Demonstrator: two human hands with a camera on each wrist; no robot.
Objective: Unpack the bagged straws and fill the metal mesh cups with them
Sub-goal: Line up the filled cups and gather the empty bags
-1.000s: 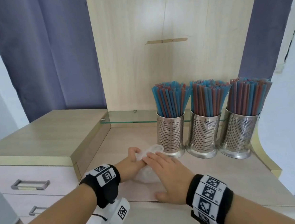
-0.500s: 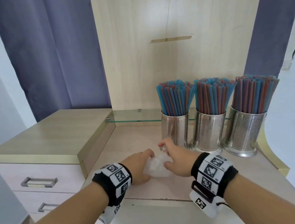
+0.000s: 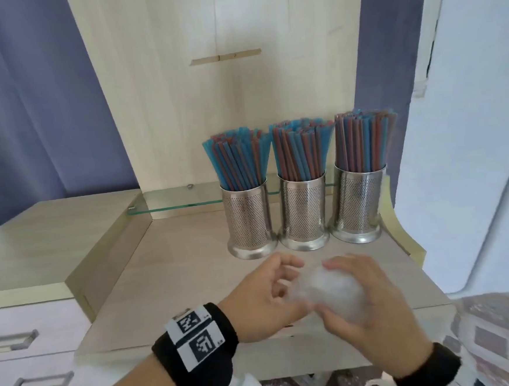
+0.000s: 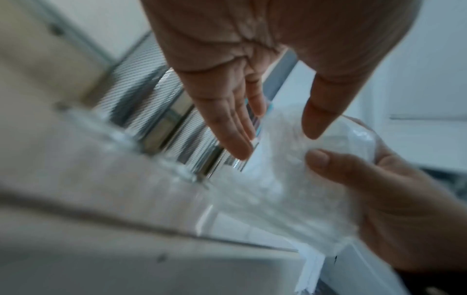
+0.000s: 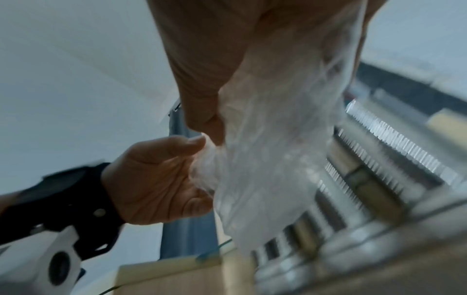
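Observation:
Three metal mesh cups stand in a row at the back right of the desk, each packed with blue and red straws. In front of them my right hand grips a crumpled clear plastic bag, lifted off the desk. No straws show inside it. My left hand is beside the bag with straight, spread fingers. In the left wrist view its thumb touches the bag while the right thumb presses into it. The right wrist view shows the bag draped from my right palm.
A raised cabinet top with drawers lies to the left, and a glass shelf runs behind the cups. The wooden back panel rises behind, and a white wall closes the right side. The desk's front edge is under my wrists.
Both hands gathered the flat bag into a ball, lifted it off the desk and moved it right and toward me. My left fingers have opened off it.

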